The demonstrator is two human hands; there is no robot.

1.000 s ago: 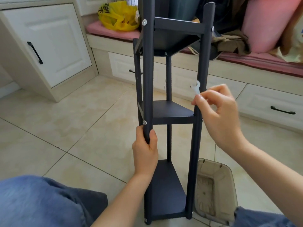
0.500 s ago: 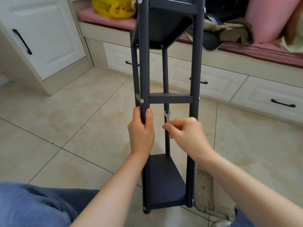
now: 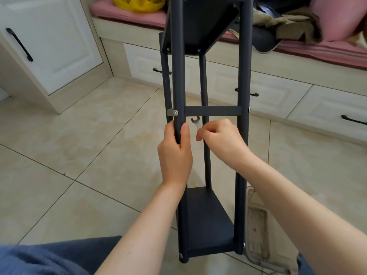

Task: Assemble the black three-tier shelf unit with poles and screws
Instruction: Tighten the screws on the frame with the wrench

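The shelf unit (image 3: 243,135) ran out of the frame at 12 o'clock, so its top tier (image 3: 200,22) showed only from beneath, as a dark underside with two small bolt heads. The middle tier (image 3: 212,111) was seen edge-on as a thin black bar, with its surface hidden. The left hand (image 3: 175,153) covered part of the front left pole (image 3: 177,80), and the left forearm hid most of that pole's lower run. The small silver wrench (image 3: 195,122) had its handle buried in the fingers of the right hand (image 3: 222,137). Only its open end showed, pointing toward 12 o'clock just under the middle tier, and whether it touched anything there could not be told. At 5 o'clock a beige moulded tray (image 3: 256,221) lay half hidden behind the front right pole (image 3: 244,76) and the right forearm.

The unit stood on the tiled floor (image 3: 99,135) at the centre of the view. It was matt black, with slim round poles, flat tiers and silver screw heads at the joints, one screw head (image 3: 175,112) just above the left hand. The left hand was wrapped round the front left pole just below the middle tier, thumb lying up along it. The right hand pinched the wrench between thumb and curled fingers, at 3 o'clock of the left hand, near it but apart.
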